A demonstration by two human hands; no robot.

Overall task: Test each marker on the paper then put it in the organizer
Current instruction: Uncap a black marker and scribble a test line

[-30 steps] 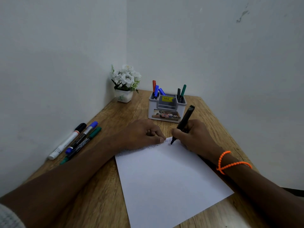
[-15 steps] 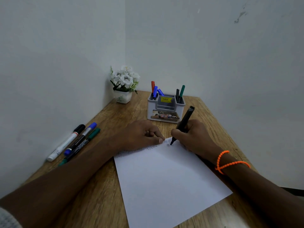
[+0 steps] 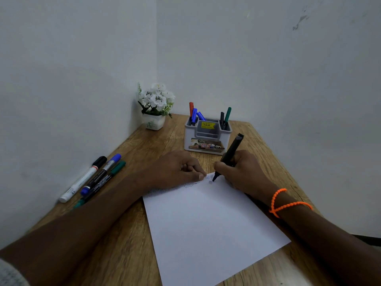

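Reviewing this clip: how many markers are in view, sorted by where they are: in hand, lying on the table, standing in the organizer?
Held in the right hand, tip on the white paper sheet: 1, black marker
Lying on the wooden table at left: 3, black-capped white marker, blue-capped marker, green marker
Standing in the grey plastic organizer: 5, red, two blue, black, green
Total: 9

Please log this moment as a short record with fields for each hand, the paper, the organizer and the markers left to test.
Right hand: grips black marker, tip on paper
Left hand: presses paper's top edge
Paper: zigzag marks along top edge
Organizer: holds five markers
Waiting markers: three, beside left wall
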